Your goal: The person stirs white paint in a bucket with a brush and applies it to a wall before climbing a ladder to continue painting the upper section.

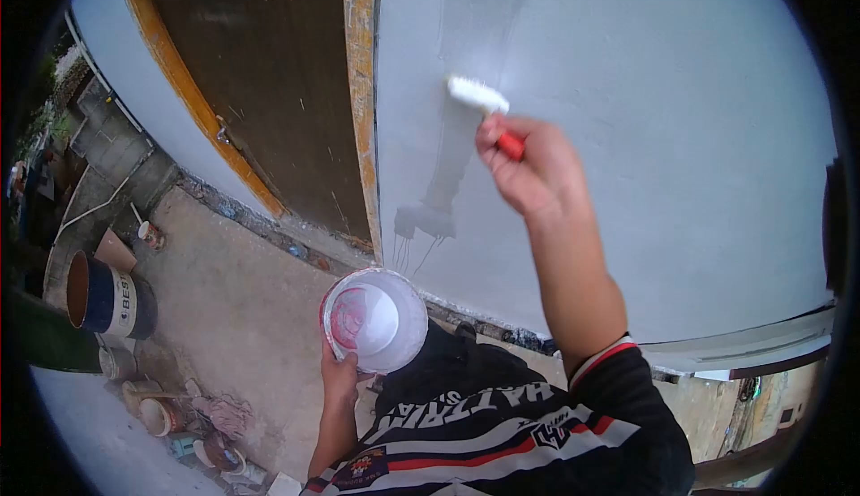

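One brush [475,94] is at one o'clock, red handle [511,145] clasped by the right hand [543,166], seemingly to face the wall [663,138], and one bucket [412,321] at seven o'clock, grasped by the left hand [339,376], mouth up presumably against spills.

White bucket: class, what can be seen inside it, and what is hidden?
Inside the bucket, reddish marks and a pale surface show, possibly liquid. Anything beneath that surface is covered.

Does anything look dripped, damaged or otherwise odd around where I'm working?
Yes: thin runs trail down the wall below the dark patch beside the door frame, as if liquid went on too heavily there. The frame's yellow finish also looks worn and blotchy.
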Motion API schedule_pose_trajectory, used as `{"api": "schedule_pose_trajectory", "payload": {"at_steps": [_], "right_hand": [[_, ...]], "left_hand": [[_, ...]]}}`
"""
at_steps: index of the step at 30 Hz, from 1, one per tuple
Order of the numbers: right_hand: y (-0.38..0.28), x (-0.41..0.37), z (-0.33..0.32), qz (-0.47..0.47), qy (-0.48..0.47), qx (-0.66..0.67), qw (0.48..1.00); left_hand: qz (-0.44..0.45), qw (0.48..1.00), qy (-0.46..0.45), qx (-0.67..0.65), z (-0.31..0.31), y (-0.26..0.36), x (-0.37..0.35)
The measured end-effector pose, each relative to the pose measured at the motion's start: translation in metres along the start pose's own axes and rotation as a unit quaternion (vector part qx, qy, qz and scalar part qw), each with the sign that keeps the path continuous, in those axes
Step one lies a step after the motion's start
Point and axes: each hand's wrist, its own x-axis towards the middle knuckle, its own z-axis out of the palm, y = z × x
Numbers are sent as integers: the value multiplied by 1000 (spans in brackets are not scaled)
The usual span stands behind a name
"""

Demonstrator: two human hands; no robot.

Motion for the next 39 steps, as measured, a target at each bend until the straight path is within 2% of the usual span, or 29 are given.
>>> {"api": "schedule_pose_trajectory", "payload": {"at_steps": [3, 9, 10, 12, 14, 17, 18, 21, 22, 23, 25, 27, 29, 31, 35, 38, 39], "right_hand": [[-40, -23, 52, -39, -96, -15, 994], [-97, -47, 141, -219, -146, -113, 958], [-107, -47, 156, -172, -94, -81, 977], [-116, -53, 169, -217, -51, -136, 965], [-124, -64, 176, -391, -70, -301, 867], [-134, -83, 180, -542, -81, -372, 749], [-148, -80, 181, -557, -103, -358, 742], [-189, -67, 181, -554, -205, -438, 677], [-187, -66, 188, -544, -219, -434, 684], [-181, -69, 188, -551, -213, -463, 661], [-181, -63, 194, -551, -213, -444, 673], [-181, -61, 201, -563, -183, -464, 659], [-186, -54, 208, -572, -203, -453, 653], [-184, -47, 211, -590, -197, -456, 636], [-185, -41, 223, -671, -174, -571, 439], [-189, -47, 239, -675, -184, -608, 375], [-191, -49, 244, -672, -184, -625, 353]], "left_hand": [[1, 1000, 10, -4, 2, -1, -3], [9, 1000, 12, 4, 2, 0, -4], [11, 1000, 8, 7, 2, -1, -5], [26, 1000, 2, -13, -1, -8, -2], [36, 999, 4, -11, -8, -17, 1], [46, 999, 5, -23, -6, -20, 3], [41, 999, 12, -19, -6, -20, 3], [36, 999, 17, -26, -11, -29, 7], [39, 999, 7, -18, -16, -32, 9], [43, 999, -3, -10, -17, -34, 13], [44, 999, 10, -13, -10, -21, 6], [72, 996, 4, -44, -6, -20, 1], [-37, 999, 0, -6, -24, -59, 29], [-19, 999, 11, -24, -11, -39, 13], [43, 998, 16, -30, 3, -18, -6], [98, 995, -5, -28, 12, -7, -10], [70, 997, -8, 0, 14, -2, -9]]}}
